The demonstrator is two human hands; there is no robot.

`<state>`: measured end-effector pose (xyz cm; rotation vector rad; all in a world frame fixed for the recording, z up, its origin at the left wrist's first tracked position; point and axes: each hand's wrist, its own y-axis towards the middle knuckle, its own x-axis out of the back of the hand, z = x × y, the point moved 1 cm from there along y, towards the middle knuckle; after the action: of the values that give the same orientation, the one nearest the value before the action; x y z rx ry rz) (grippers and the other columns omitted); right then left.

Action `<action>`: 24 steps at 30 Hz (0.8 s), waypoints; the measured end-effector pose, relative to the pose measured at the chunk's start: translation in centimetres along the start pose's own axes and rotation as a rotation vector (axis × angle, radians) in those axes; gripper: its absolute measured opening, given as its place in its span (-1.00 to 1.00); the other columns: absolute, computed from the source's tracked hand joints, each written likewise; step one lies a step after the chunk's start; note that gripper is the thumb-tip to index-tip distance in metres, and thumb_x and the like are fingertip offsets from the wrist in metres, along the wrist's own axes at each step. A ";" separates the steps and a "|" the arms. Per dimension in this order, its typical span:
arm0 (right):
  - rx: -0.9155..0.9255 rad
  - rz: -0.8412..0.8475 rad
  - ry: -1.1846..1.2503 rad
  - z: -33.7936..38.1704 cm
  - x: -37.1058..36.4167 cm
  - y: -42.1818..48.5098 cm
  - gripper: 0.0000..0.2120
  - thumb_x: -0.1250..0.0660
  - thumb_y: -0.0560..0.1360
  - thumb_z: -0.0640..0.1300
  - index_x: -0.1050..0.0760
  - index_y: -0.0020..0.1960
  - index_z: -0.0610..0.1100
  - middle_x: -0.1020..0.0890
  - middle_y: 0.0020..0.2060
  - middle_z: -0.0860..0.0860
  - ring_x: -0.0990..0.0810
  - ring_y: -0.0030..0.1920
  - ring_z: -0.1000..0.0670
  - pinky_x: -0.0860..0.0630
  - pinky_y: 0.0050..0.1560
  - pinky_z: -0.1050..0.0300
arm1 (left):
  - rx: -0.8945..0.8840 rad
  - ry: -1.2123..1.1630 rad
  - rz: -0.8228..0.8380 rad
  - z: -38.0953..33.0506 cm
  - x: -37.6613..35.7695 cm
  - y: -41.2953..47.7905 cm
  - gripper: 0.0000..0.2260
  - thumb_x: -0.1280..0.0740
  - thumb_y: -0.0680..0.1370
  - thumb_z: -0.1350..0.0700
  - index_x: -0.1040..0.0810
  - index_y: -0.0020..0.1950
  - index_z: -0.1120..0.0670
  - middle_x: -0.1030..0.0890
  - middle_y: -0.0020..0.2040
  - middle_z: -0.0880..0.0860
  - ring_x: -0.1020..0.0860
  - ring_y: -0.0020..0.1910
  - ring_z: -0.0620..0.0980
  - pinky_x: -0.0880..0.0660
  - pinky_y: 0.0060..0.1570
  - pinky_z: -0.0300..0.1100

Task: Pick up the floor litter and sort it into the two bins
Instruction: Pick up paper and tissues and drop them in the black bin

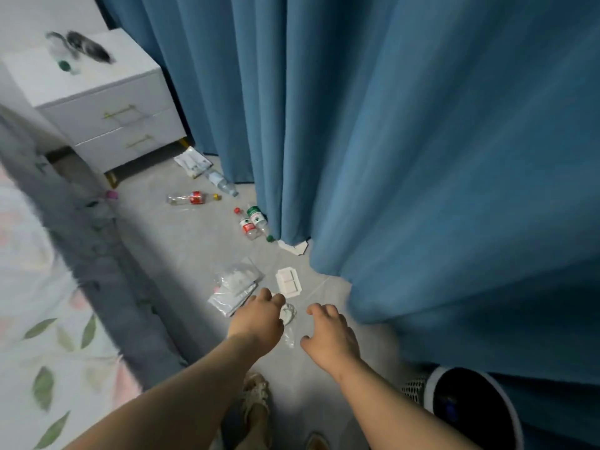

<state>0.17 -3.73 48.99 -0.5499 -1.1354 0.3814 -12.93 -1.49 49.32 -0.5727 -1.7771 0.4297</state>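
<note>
Litter lies on grey floor (181, 254) betw. bed (39, 287) and blue curtain (406, 141); nearest item, 1 crumpled clear wrapper (288, 315), sits betw. the hands. Left hand (259, 316): grip apart, fingers loosely bent, tips just beside wrapper; contact cannot be told. Right hand (328, 332): grip apart, spread over floor, holding nothing. Judged handling: wrapper v. light, soft, crinkly; pinch a raised fold. Bottles, 4: yellow-cap bottle (191, 199), water bottle (222, 182) by curtain, red-cap bottle (248, 225) touching green-label bottle (258, 218); all appear empty, so light, smooth, apt to roll; take round the body. Card trays, 2: near tray (288, 282), far tray (297, 247) part under curtain hem; stiff but crushable; lift by an edge. Pouch pile (235, 287), 1, no. of pieces unclear; limp, slippery; take a corner. Printed packet (191, 162), 1, by nightstand (107, 102). Bins: dark-lined bin (470, 414) low right; mesh-walled container (414, 388) just beside it, prob. the second.
</note>
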 end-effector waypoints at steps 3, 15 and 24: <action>0.042 0.036 -0.045 2.9 -0.2 2.7 -0.55 -0.25 0.51 -0.08 -0.26 0.37 -0.01 -0.35 0.34 -0.04 -0.39 0.28 -0.11 -0.37 0.21 0.07 | 0.065 -0.043 -0.018 3.5 1.2 1.3 -0.62 -0.17 0.59 0.11 -0.30 0.41 0.01 -0.34 0.35 0.07 -0.38 0.31 0.10 -0.43 0.19 -0.07; 0.190 0.178 -0.173 8.1 0.2 14.0 -0.57 -0.25 0.50 -0.07 -0.28 0.35 0.01 -0.35 0.31 -0.04 -0.36 0.30 -0.11 -0.36 0.25 0.03 | 0.297 -0.250 -0.062 10.3 2.0 7.8 -0.59 -0.16 0.60 0.09 -0.25 0.45 0.01 -0.32 0.38 0.06 -0.40 0.29 0.09 -0.46 0.17 -0.09; 0.309 0.312 -0.334 5.5 -4.0 26.3 -0.58 -0.25 0.51 -0.06 -0.27 0.35 -0.02 -0.34 0.33 -0.05 -0.35 0.31 -0.11 -0.36 0.27 0.02 | 0.488 -0.351 -0.064 13.8 -5.6 16.3 -0.60 -0.17 0.59 0.08 -0.27 0.44 0.01 -0.35 0.36 0.05 -0.41 0.28 0.06 -0.46 0.19 -0.11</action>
<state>-6.72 16.49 32.17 -0.3971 -1.2803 0.9297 -22.42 8.54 32.09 -0.0958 -1.9190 0.9300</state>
